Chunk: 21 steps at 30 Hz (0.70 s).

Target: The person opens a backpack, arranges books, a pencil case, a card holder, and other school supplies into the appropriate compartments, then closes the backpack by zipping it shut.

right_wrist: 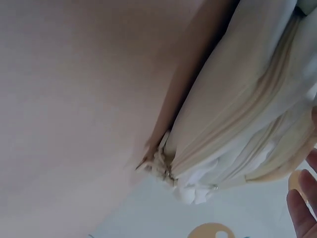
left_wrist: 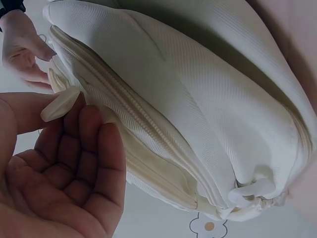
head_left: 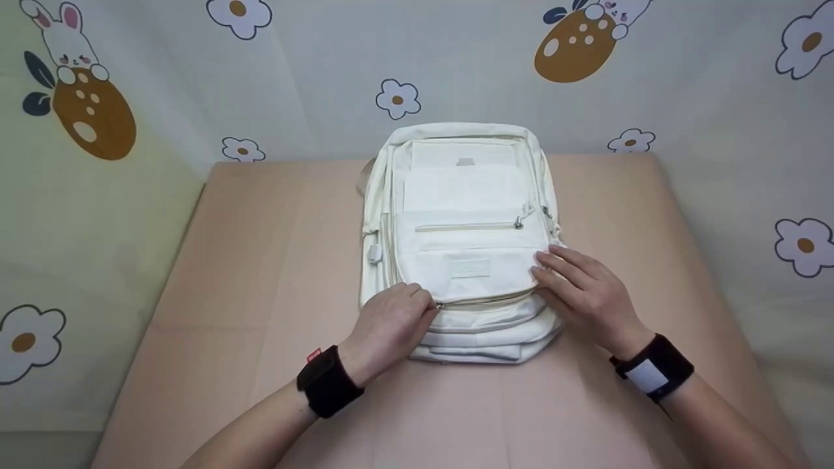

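A cream-white backpack lies with its front up and its base toward me. My left hand is at its lower left, beside the front pocket's zipper. In the left wrist view, thumb and curled fingers pinch a pale zipper pull. My right hand holds the pocket's lower right edge, fingers over the front panel; the head view hides its thumb. Beyond the pull, the left wrist view shows that hand's thumb and fingers around the edge. Only some fingertips show in the right wrist view.
Beneath the backpack is a table with a pinkish-beige cover. A patterned curtain hangs behind and at both sides. A smaller zipper crosses the front panel, and a side strap buckle sits on the left.
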Available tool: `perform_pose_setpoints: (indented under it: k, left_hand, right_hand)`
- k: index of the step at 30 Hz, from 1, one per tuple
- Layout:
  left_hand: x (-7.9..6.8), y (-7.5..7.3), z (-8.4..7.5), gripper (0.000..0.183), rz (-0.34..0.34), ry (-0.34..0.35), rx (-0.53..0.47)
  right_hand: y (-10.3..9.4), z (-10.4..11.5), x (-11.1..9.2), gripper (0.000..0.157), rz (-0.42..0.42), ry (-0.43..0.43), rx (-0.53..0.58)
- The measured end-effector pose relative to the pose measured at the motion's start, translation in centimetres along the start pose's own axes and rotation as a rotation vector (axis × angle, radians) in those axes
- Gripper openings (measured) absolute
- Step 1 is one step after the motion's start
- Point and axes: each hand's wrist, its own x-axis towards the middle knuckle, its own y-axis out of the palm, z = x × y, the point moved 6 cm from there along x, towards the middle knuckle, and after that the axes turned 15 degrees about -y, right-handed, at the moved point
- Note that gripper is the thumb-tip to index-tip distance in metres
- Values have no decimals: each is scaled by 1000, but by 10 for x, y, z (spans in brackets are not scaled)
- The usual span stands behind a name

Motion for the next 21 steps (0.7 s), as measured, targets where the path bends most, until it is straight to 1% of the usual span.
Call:
perform_pose_setpoints:
  k: [3,6,8,11,15,21]
  left_hand:
    - [0,-1,1,12,4,-5,-1]
    - [0,-1,1,11,25,-15,1]
    - [0,-1,2,10,39,-23,3]
    - [0,-1,2,9,47,-32,1]
    - [-1,-1,1,10,31,-25,8]
    - [1,-1,-5,14,-11,4,40]
  right_hand:
    - [-7,-10,-1,31,-16,34,-14]
    - [-11,-20,-2,37,-23,57,-17]
    - [-10,-24,-2,39,-9,56,-16]
    - [-4,-28,-3,37,37,36,-7]
    - [4,-27,-5,34,83,3,6]
    - [7,-25,-9,39,100,-18,-8]
